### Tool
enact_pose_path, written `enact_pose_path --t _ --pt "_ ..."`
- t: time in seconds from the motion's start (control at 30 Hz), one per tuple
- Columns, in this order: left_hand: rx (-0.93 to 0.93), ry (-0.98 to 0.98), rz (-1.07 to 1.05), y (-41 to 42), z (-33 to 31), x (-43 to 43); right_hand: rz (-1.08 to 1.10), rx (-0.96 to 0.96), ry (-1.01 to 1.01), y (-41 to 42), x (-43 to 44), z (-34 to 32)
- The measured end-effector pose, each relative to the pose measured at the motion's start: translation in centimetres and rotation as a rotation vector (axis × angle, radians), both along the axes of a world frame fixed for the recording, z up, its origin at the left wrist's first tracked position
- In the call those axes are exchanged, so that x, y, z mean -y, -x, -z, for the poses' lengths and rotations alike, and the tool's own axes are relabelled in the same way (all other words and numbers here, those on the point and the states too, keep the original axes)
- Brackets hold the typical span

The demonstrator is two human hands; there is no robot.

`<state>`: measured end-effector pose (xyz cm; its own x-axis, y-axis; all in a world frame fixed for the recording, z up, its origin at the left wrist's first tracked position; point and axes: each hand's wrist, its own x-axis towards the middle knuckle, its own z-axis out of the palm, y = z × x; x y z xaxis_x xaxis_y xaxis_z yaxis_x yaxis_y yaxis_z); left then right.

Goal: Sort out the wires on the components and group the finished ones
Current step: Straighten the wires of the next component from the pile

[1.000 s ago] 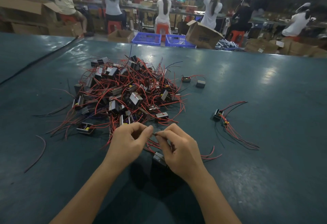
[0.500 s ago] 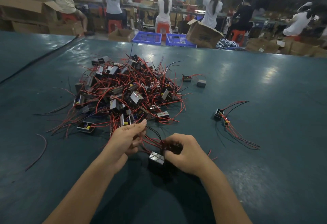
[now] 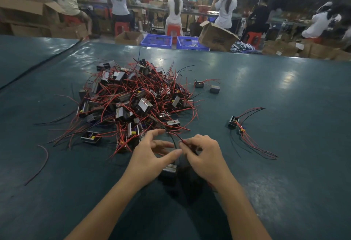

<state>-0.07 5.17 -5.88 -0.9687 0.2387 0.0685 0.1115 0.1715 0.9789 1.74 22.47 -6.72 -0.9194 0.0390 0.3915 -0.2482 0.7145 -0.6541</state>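
Red wires (image 3: 177, 137) sit pinched in the right hand (image 3: 205, 156) mid-sort; the open, empty left hand (image 3: 148, 156) should comb them straight.

no legible text; dark print on tilted cardboard box (image 3: 217, 38) too blurred to read.

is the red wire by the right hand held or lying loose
Held: the right hand pinches the red wire between its fingertips.
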Motion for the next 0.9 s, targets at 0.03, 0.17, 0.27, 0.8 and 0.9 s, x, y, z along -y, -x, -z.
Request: enact_pose_path --t 0.03,0.17,0.27,0.8,0.9 --pt "-0.028 0.016 0.023 -0.1 0.1 -0.2 -0.016 0.019 0.05 0.0 0.0 0.0" --pt "-0.044 -0.062 0.025 -0.3 -0.1 -0.4 -0.13 0.149 0.349 -0.2 0.4 -0.3" --pt "-0.03 -0.152 -0.008 -0.2 -0.5 -0.1 -0.148 0.157 0.456 -0.3 0.6 -0.6" --pt "-0.954 0.519 -0.09 -0.6 0.3 0.5 0.101 0.118 0.676 0.6 0.1 -0.4" --pt "-1.035 0.361 0.025 -1.6 0.3 -0.4 0.133 0.077 0.612 0.7 0.3 -0.1"
